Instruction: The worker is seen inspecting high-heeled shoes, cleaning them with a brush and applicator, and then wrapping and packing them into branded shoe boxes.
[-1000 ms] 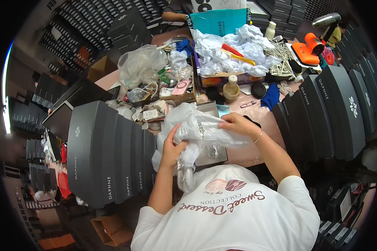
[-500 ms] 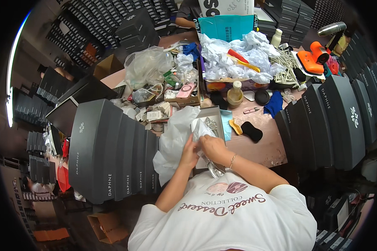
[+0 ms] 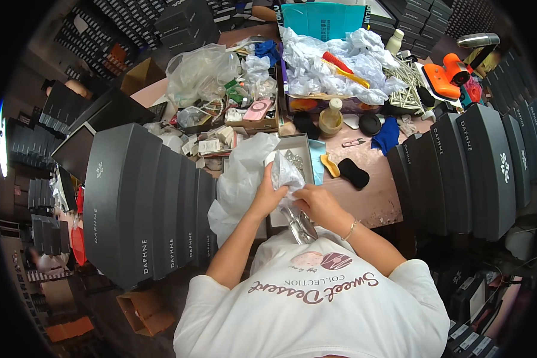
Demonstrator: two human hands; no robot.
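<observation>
A wad of white tissue paper [image 3: 287, 175] is pinched between my two hands over an open shoebox [image 3: 292, 142] with a pale inside. My left hand [image 3: 269, 192] grips it from the left, fingers closed with the thumb on top. My right hand [image 3: 317, 203] pinches its lower right edge. Just below the hands, close to my shirt, a shiny silver shoe [image 3: 299, 227] shows in part. Something silver and glittering [image 3: 295, 160] lies in the box, partly covered by the paper. A large sheet of thin white wrapping [image 3: 238, 179] spreads out left of the box.
Dark shoeboxes stand in rows at the left [image 3: 125, 209] and right [image 3: 483, 173]. Behind are a box of crumpled paper [image 3: 316, 71], a bottle of yellowish liquid [image 3: 331, 119] and an orange device [image 3: 444, 77]. A black pad [image 3: 354, 173] and small scissors-like snips [image 3: 353, 142] lie right of the shoebox.
My hands have come lower, and the right hand has moved from the top of the tissue paper to its lower right side. More of the silver shoe shows. The whole view has shifted slightly.
</observation>
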